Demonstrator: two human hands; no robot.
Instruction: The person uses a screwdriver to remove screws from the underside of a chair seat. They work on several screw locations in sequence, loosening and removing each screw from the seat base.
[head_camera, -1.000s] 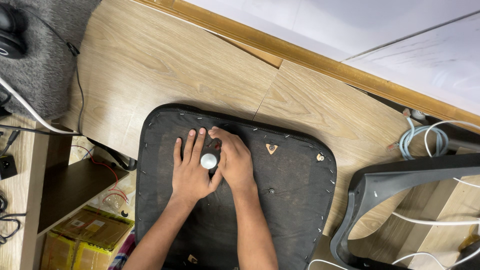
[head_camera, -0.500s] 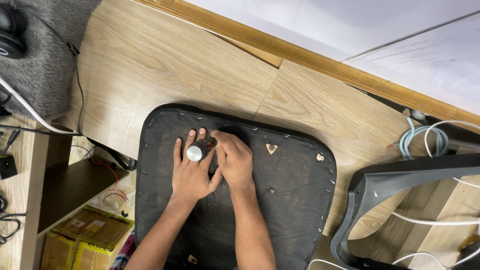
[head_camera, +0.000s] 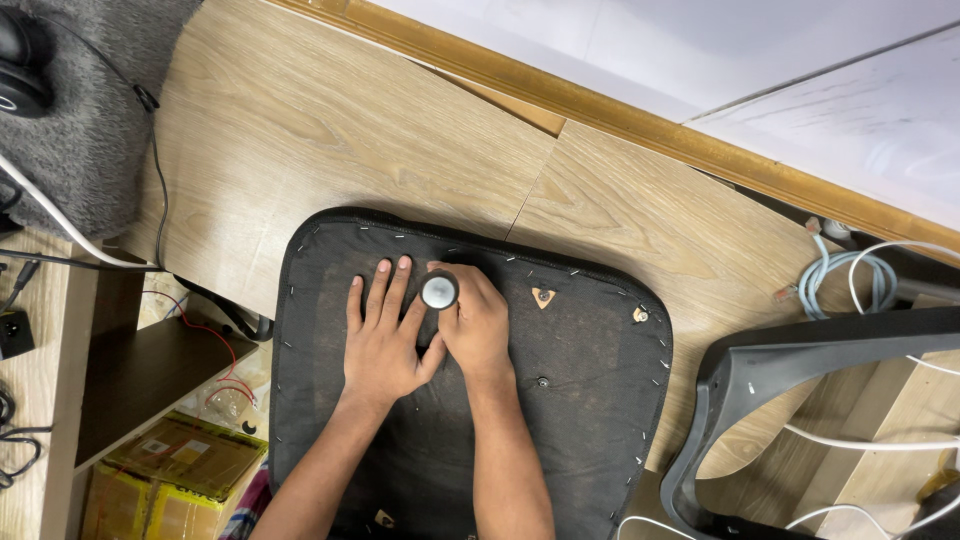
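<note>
Right grip (head_camera: 470, 320) seemingly round upright tool (head_camera: 439, 291).

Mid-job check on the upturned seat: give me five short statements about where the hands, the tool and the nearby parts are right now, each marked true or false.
1. The left hand lies flat, fingers spread, on the black fabric-covered seat underside. True.
2. The right hand grips a round-topped, silver-capped tool handle. True.
3. The seat underside rests on a glass table. False: it rests on a light wood-grain surface.
4. The dark grey plastic chair frame lies left of the seat. False: it lies to the right.
5. A coiled pale blue cable lies near the frame. True.
</note>
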